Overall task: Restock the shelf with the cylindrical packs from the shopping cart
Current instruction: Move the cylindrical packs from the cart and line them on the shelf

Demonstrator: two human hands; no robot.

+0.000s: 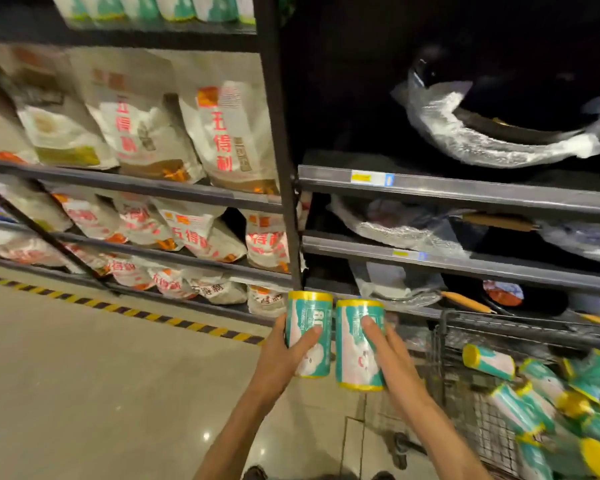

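Observation:
My left hand point(284, 355) grips one teal cylindrical pack with yellow ends point(307, 327), held upright in front of the shelf post. Beside it my right hand point(392, 358) grips a second teal pack point(355, 355), also upright and almost touching the first. The wire shopping cart point(444, 344) stands at the lower right and holds several more teal packs point(487, 362), lying at all angles. More of the same packs point(174, 6) stand in a row on the top shelf at the upper left.
White flour bags point(222, 133) fill the left shelves point(129, 183). The right shelves point(465, 192) hold wrapped pans point(482, 140). A black upright post point(281, 150) divides the two bays. Yellow-black hazard tape point(118, 310) runs along the tiled floor at the left.

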